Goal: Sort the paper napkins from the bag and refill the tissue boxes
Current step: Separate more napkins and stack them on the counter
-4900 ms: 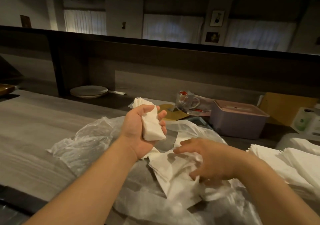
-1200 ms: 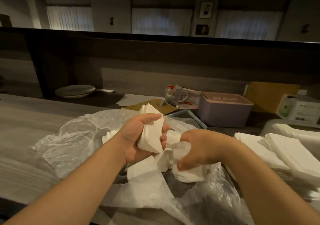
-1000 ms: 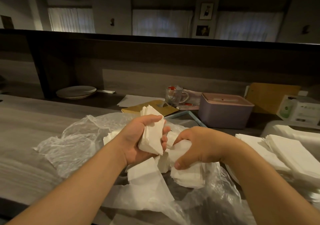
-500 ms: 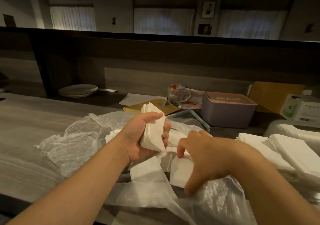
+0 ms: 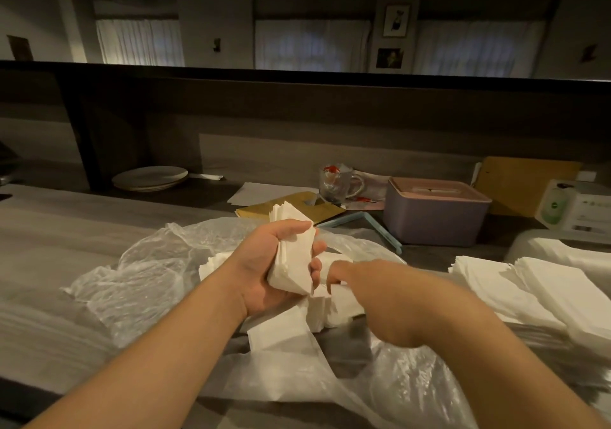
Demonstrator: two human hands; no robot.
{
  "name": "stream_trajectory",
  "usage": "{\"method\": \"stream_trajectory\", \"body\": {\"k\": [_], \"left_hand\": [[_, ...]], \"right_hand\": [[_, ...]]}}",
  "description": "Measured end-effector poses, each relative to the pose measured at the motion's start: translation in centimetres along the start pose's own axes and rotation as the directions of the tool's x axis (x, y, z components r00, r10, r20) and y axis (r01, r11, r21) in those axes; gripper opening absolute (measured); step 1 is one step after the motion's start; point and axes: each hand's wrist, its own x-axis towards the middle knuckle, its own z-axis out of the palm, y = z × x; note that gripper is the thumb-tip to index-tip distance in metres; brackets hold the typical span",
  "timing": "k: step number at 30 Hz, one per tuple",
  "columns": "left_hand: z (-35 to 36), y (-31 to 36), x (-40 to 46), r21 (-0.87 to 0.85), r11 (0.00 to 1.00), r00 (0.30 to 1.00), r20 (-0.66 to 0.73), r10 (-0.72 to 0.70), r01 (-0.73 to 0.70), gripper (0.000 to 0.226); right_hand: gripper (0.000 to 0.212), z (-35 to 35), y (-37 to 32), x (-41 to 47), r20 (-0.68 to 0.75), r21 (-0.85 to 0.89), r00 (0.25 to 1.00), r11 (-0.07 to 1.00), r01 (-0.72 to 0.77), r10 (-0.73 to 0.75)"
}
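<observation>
plates [image 5: 150, 179] back left | glass mug [image 5: 335, 184] centre | brown envelope [image 5: 291, 211] | white sheet [image 5: 264, 194]

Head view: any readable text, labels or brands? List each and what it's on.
None legible.
White box at far right: green round logo and small print, too blurred to read.
Glass mug: red marking, no readable letters.
Framed pictures on the back wall: images only, no words discernible.
Tissue box, napkins and bag: no print visible.

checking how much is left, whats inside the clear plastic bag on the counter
Loose folded white napkins lie in the open plastic bag, under the right hand. The left hand holds a gathered stack above them. Both hands and forearms hide how many remain.
</observation>
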Motion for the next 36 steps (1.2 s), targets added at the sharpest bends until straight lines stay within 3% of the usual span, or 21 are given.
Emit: {"method": "stream_trajectory", "body": {"k": [4,8,10,12,13,18,25,28,30,33,34,36], "left_hand": [[0.2,0.0,-0.1,0.003,1.0,1.0,-0.012,-0.003,0.003,0.051],[0.2,-0.1,-0.3,0.015,1.0,1.0,-0.018,-0.016,0.016,0.047],[0.2,-0.1,-0.3,0.026,1.0,0.999,-0.032,-0.016,0.017,0.048],[0.0,-0.1,-0.2,0.034,0.999,0.999,-0.041,-0.01,0.012,0.055],[0.0,0.0,-0.2,0.036,0.999,0.999,-0.039,-0.008,0.009,0.058],[0.0,0.0,-0.1,0.024,1.0,0.999,-0.043,-0.015,0.016,0.062],[0.1,0.1,-0.2,0.024,0.999,0.999,-0.048,-0.023,0.025,0.06],[0.2,0.2,-0.7,-0.012,1.0,0.999,-0.038,-0.028,0.028,0.06],[0.0,0.3,-0.7,-0.033,0.999,0.999,-0.034,-0.005,0.003,0.062],[0.1,0.7,-0.6,0.07,0.994,0.997,-0.009,0.08,-0.079,0.064],[0.4,0.7,-0.7,0.115,0.989,0.996,0.001,0.09,-0.089,0.064],[0.9,0.5,-1.3,0.166,0.981,0.994,0.064,0.087,-0.097,0.055]], "right_hand": [[0.054,-0.4,1.0,0.9,-0.146,0.201,0.986,0.978,-0.051,0.081],[0.05,-0.4,1.9,1.7,-0.299,0.443,0.919,0.89,-0.104,0.256],[0.065,-0.3,2.0,1.8,-0.272,0.493,0.91,0.857,-0.149,0.314],[0.09,-0.3,1.9,1.6,-0.196,0.453,0.936,0.874,-0.179,0.293],[0.092,-0.2,1.8,1.4,-0.174,0.42,0.944,0.888,-0.186,0.28],[0.041,-0.2,2.3,1.7,-0.266,0.396,0.908,0.895,-0.204,0.324],[0.047,-0.4,2.3,1.9,-0.305,0.463,0.873,0.861,-0.213,0.38],[0.023,-0.8,2.5,1.9,-0.383,0.52,0.841,0.842,-0.145,0.382],[0.012,-1.3,2.5,1.4,-0.358,0.685,0.86,0.728,-0.023,0.364],[0.017,-2.2,1.7,-0.1,-0.208,0.945,0.963,0.29,0.154,0.168],[0.018,-2.3,1.6,-0.3,-0.224,0.951,0.97,0.236,0.198,0.089],[0.02,-2.0,1.3,-0.2,-0.294,0.929,0.955,0.244,0.277,0.038]]}}
